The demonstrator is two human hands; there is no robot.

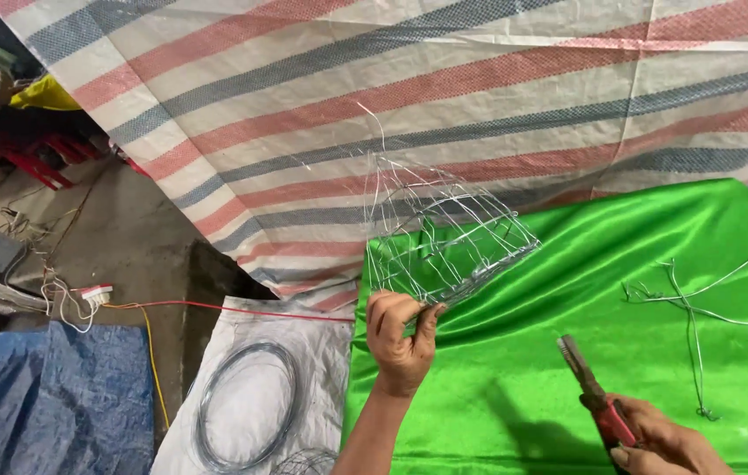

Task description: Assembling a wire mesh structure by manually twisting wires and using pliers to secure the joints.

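left hand (400, 339): grip closed on the bottom edge of the wire frame (444, 233), held up over the green cloth (568, 352)
right hand (664, 444): grip closed on red-handled pliers (592, 391), jaws pointing up-left, apart from frame
loose wire pieces (695, 303): on cloth, right side
wire coil (246, 405): on white sack, lower left

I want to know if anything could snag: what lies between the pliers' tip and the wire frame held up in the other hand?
In the head view, only bare green cloth lies between the pliers and the wire frame.
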